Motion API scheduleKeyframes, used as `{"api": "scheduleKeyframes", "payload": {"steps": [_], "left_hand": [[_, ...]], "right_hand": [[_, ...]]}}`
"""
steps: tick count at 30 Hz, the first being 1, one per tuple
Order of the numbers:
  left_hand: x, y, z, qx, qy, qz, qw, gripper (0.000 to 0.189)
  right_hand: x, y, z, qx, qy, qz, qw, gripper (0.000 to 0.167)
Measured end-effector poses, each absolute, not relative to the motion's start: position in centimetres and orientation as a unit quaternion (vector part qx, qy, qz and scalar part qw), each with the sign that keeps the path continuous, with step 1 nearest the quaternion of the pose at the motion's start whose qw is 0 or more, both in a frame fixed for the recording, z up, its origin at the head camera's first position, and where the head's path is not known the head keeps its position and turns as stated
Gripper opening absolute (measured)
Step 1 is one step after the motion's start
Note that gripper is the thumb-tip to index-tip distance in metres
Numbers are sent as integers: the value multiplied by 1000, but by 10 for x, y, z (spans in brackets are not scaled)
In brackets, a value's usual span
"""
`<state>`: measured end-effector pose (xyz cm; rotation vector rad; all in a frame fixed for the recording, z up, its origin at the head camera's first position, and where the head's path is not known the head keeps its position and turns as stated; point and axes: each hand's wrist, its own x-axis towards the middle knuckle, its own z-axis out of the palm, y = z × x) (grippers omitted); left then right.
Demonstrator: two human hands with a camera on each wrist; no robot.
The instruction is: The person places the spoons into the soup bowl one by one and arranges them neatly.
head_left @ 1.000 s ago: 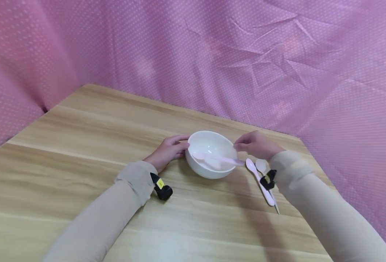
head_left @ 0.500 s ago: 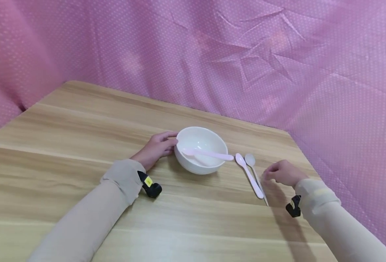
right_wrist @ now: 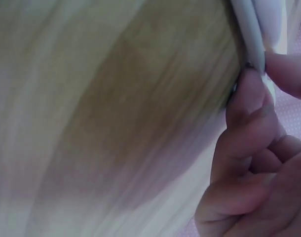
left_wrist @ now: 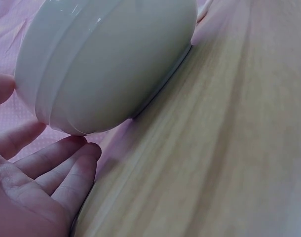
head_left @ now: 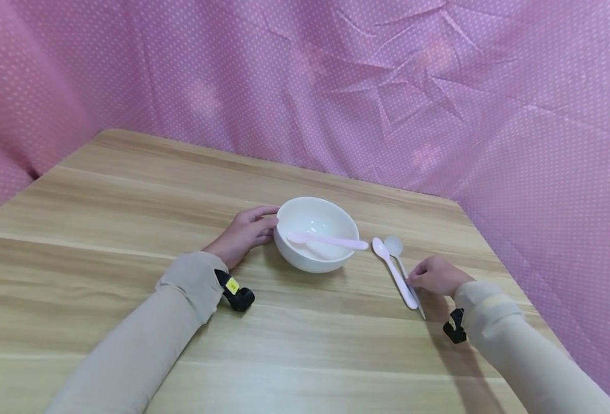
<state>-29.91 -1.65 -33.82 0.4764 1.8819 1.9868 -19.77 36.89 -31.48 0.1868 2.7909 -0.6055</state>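
Right hand [head_left: 436, 276] pinching white round-headed, thin-handled spoon [head_left: 394, 247], right of centre in the frame.
Thumb and index on its handle, other fingers curled in; can't tell if it's lifted. Glossy pale-pink spoon [head_left: 395, 276] just left of it, handles close together. White round glossy bowl [head_left: 305, 262] at mid-frame, upright, second pale-pink spoon [head_left: 331, 240] inside, handle over the right rim. Left hand [head_left: 243, 234] at bowl's left side, fingers spread and loosely extended, tips touching it. Light wood-grain table [head_left: 129, 201] beneath; pink dotted cloth [head_left: 284, 86] across the top.
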Motion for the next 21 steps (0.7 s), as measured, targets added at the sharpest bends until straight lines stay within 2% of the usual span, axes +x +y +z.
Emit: {"api": "scheduleKeyframes", "payload": {"steps": [5,10,16,21], "left_hand": [[-297,-16,-336,165,666,705,180,47],[-296,-16,-336,163,667,704,185,46],[-296,-16,-336,163,671,700,183,46],[-296,-15,-335,165,667,704,179,45]], "right_hand": [[-199,367,-302,47,969,-192,147,20],[-212,363,-265,28,968,-204,143,23],[-239,312,-216,-60,978,-134,148,20],[-264,263,-208,-121,972,-57,192,16]]}}
